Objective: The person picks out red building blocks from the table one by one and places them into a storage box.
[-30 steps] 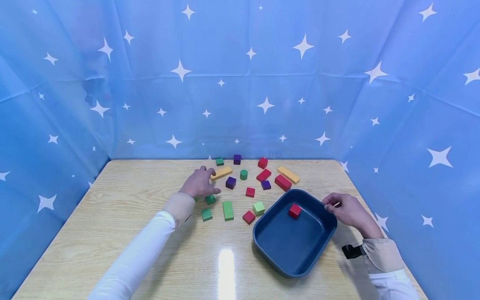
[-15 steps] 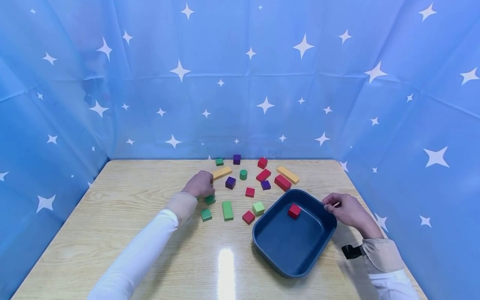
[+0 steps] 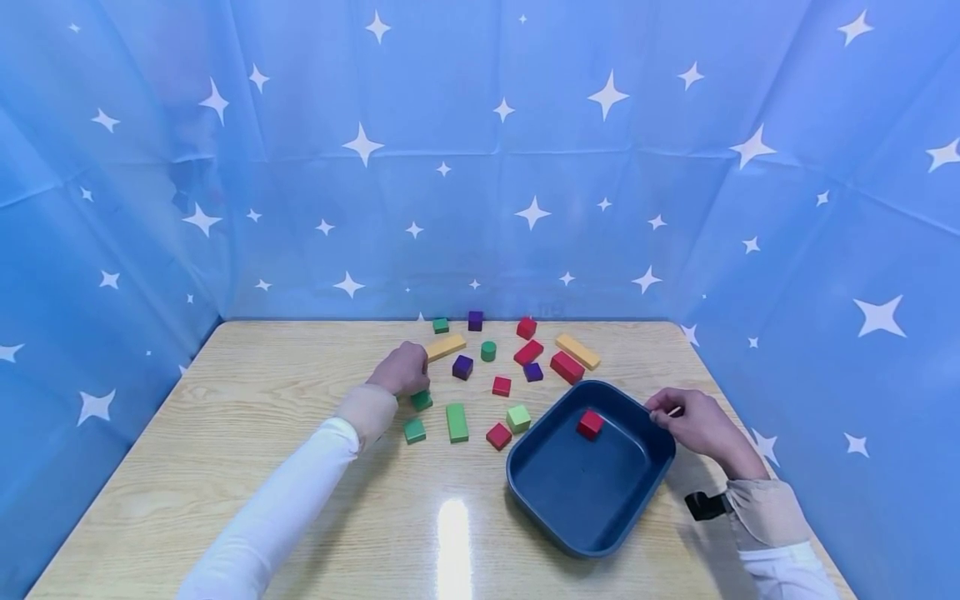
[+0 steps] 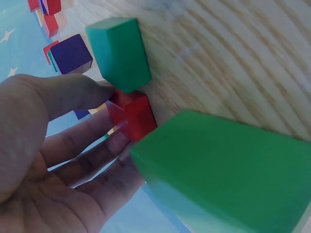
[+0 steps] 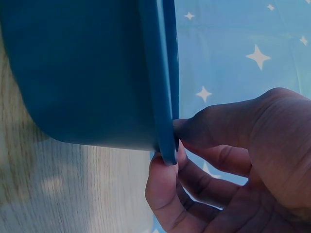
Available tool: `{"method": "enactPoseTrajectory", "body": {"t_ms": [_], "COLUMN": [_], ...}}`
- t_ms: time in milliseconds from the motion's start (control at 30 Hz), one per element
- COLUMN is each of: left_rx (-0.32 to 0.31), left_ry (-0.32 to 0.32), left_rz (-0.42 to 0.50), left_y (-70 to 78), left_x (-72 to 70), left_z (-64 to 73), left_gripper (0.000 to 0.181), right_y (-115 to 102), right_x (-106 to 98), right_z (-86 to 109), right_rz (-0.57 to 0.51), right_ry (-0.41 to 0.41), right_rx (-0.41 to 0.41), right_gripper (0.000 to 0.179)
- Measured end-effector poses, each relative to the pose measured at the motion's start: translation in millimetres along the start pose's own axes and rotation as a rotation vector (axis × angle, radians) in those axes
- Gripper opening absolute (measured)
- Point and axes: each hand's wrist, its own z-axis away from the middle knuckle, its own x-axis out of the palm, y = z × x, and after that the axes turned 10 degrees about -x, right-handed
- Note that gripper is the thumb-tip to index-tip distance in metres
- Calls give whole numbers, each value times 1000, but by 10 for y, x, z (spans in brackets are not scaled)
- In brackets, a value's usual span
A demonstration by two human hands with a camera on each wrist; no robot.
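At the left side of the scattered blocks, my left hand (image 3: 403, 369) pinches a red block (image 4: 138, 119) between thumb and fingers; the head view hides this block behind the hand. A green block (image 4: 119, 51) sits right beside it in the left wrist view, and a larger-looking green block (image 4: 223, 170) fills the near corner. My right hand (image 3: 693, 423) grips the rim of a dark blue bin (image 3: 585, 500), thumb on one side of the edge (image 5: 165, 97) and fingers on the other. One red cube (image 3: 590, 424) lies inside the bin.
Several blocks lie between the left hand and the bin: a long green block (image 3: 457, 422), a light green cube (image 3: 518, 418), a purple cube (image 3: 462, 367), a green cylinder (image 3: 488, 351) and yellow bars (image 3: 577, 351). A blue star-patterned curtain (image 3: 480, 208) surrounds the wooden table (image 3: 225, 467).
My left hand has drawn its spread fingers together and down onto the red block. The right hand and the bin stay in place.
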Motion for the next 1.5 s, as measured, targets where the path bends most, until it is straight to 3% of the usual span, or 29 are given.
{"method": "enactPoseTrajectory", "body": {"t_ms": [267,533,1333,1500], "left_rx": [37,144,430,468], "left_ry": [24,74,137,114], "left_rz": [13,-21,-96,-105], "left_y": [44,200,1042,1227], "left_x": [-49,-140,-185,-174], "left_z": [-10,22,319,380], "left_gripper": [8,8,5,7], "right_y": [5,10,28,28], "right_x": [5,5,20,11], "right_z": [0,-2,10,11], "right_rz": [-5,-4,-5,-10], "right_ry": [-6,3,5,6], "right_rx": [3,-1,-13,-16], "right_gripper": [13,12,12,13]}}
